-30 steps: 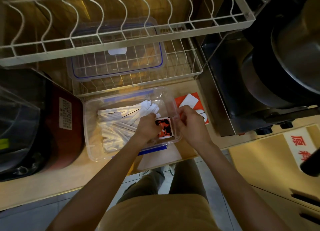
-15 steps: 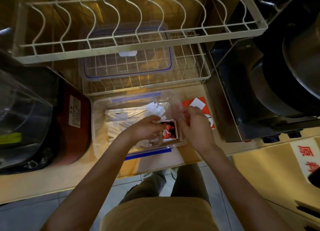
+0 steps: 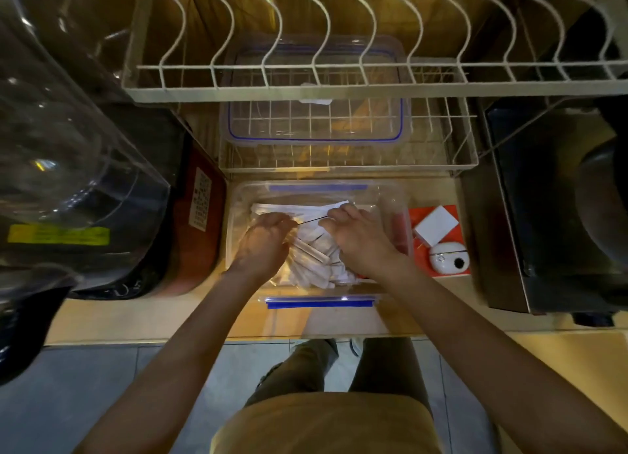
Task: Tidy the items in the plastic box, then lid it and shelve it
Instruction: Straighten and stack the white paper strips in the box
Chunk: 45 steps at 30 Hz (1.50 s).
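The clear plastic box [image 3: 238, 215] with blue clips sits open on the counter edge. Several white paper-wrapped sticks [image 3: 316, 259] lie heaped inside it. Both hands are down in the box over the heap. My left hand [image 3: 265, 246] and my right hand [image 3: 356, 239] each pinch one end of a thin dark strip [image 3: 310, 220] stretched between them; what it is I cannot tell. Something red [image 3: 400, 229] stands against the box's right wall. The clear lid [image 3: 316, 137] with a blue seal lies on the lower wire shelf behind the box.
A white wire dish rack [image 3: 339, 86] hangs over the shelf and box. Right of the box, a white case [image 3: 447, 258] and a small white box [image 3: 435, 229] lie on a red card. A clear jug [image 3: 68, 147] and dark red appliance [image 3: 200, 236] stand left, a steel appliance [image 3: 543, 215] right.
Both hands moved from the box's right end to its middle, over the white sticks. The red-and-black packet is no longer between the fingers. The view has shifted closer.
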Tool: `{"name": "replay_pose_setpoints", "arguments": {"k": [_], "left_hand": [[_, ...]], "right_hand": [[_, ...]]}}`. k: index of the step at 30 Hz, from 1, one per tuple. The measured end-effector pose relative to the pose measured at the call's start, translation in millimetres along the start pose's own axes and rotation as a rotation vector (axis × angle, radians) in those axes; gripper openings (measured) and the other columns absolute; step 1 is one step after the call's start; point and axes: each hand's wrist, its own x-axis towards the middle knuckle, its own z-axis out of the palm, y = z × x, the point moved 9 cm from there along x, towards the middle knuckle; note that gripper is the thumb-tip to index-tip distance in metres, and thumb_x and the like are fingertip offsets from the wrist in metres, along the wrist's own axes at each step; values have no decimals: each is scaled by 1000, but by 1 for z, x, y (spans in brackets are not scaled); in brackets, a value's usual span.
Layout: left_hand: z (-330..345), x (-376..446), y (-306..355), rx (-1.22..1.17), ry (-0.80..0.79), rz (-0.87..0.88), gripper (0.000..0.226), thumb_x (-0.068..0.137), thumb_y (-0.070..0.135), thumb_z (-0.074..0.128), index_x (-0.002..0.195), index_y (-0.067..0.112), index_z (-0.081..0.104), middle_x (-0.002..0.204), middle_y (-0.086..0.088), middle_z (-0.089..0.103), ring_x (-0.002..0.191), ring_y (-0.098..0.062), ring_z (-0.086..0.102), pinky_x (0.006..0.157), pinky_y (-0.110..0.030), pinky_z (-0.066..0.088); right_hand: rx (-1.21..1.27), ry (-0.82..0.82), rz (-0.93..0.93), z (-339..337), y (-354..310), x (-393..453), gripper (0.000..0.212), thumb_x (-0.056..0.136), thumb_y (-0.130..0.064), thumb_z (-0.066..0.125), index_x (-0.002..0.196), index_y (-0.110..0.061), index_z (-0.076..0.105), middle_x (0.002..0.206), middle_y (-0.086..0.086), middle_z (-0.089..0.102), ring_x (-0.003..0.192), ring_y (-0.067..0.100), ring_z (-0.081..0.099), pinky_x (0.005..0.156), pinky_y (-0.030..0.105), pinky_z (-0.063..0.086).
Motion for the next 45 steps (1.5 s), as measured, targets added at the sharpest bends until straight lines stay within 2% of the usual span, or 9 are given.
{"name": "replay_pose_setpoints", "arguments": {"k": [5, 16, 20, 25, 28, 33, 39, 42, 45], "left_hand": [[-3, 12, 0, 56, 38, -33, 32, 91, 14, 49, 122, 18, 58, 133, -5, 54, 125, -25, 46, 100, -36, 43], [-2, 6, 2, 149, -22, 23, 33, 94, 26, 43, 126, 23, 52, 134, -7, 51, 127, -27, 44, 100, -35, 41], [1, -3, 3, 169, -63, 51, 37, 93, 19, 45, 129, 26, 50, 134, -9, 50, 126, -27, 45, 101, -37, 41], [7, -10, 1, 179, -130, 64, 54, 85, 8, 54, 134, 28, 44, 143, -4, 36, 135, -24, 30, 110, -40, 32], [7, -9, 1, 206, -112, 79, 53, 85, 10, 56, 133, 27, 43, 144, -4, 38, 136, -24, 30, 111, -42, 29], [5, -6, 0, 224, -100, 40, 41, 90, 19, 51, 129, 28, 49, 140, -2, 46, 133, -24, 36, 110, -42, 28], [5, -6, -1, 229, -105, -2, 39, 90, 17, 47, 127, 28, 52, 138, -3, 51, 132, -24, 38, 111, -43, 26], [3, -7, -1, 199, -106, -15, 39, 87, 15, 49, 123, 28, 54, 133, -4, 54, 130, -26, 41, 110, -45, 27], [2, -11, 2, 209, -122, -45, 31, 86, 13, 50, 116, 18, 56, 125, -9, 58, 124, -28, 47, 108, -44, 30]], "right_hand": [[-87, 16, -70, 7, -1, 7, 56, 77, 2, 52, 130, -15, 44, 133, 7, 43, 128, 26, 34, 100, 36, 31], [-197, -36, -93, 9, -1, 7, 40, 85, -10, 52, 124, -9, 51, 130, 10, 52, 123, 27, 44, 102, 38, 34], [-186, -27, -93, 6, 1, 5, 36, 88, -11, 47, 124, -8, 53, 131, 12, 51, 124, 29, 42, 103, 39, 32], [-230, -5, -93, -4, 4, 2, 34, 91, -16, 46, 124, -7, 50, 130, 12, 53, 125, 29, 43, 108, 40, 28], [-258, -2, -94, -17, 3, -3, 34, 93, -23, 44, 123, -8, 50, 124, 12, 59, 121, 29, 49, 109, 40, 25], [-294, -6, -20, -39, 12, -12, 29, 90, -15, 44, 115, -8, 55, 113, 13, 66, 101, 30, 63, 85, 36, 45], [-306, 59, 52, -70, 30, -21, 33, 96, -23, 35, 112, -19, 64, 110, 4, 68, 99, 26, 63, 70, 31, 39], [-218, 89, 129, -86, 41, -29, 41, 97, -30, 29, 112, -19, 65, 108, 9, 69, 101, 30, 62, 77, 33, 44], [-90, 136, 167, -94, 47, -34, 45, 96, -33, 28, 104, -13, 67, 101, 15, 69, 96, 32, 61, 71, 32, 38]]}}
